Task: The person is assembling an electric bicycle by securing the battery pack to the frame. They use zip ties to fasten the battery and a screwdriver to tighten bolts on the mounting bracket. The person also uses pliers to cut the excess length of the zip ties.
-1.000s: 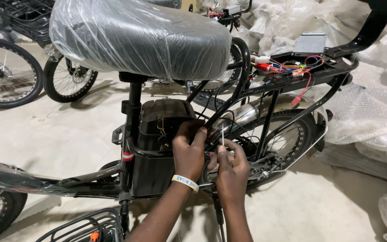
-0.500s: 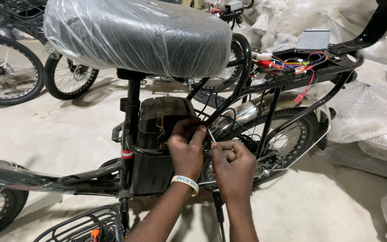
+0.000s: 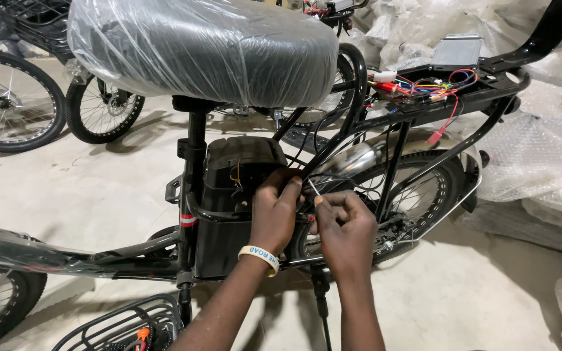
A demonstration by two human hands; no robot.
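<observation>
White cable tie (image 3: 311, 188) slanting up-left, right hand (image 3: 345, 227) grip pinching it, left hand (image 3: 274, 214) clasping frame (image 3: 333, 146)

1. A black bicycle frame (image 3: 138, 250) stands on a pale concrete floor (image 3: 476, 292), its saddle (image 3: 203, 49) wrapped in clear plastic.
2. The left hand (image 3: 274, 214), with a pale wristband (image 3: 259, 255), presses against a black battery box (image 3: 229, 195) behind the seat post.
3. The right hand (image 3: 346, 227) pinches a thin white strip (image 3: 313, 190) just beside the left hand's fingers (image 3: 292, 185).
4. Coloured wires (image 3: 434, 88) lie on the rear rack (image 3: 463, 104).
</observation>
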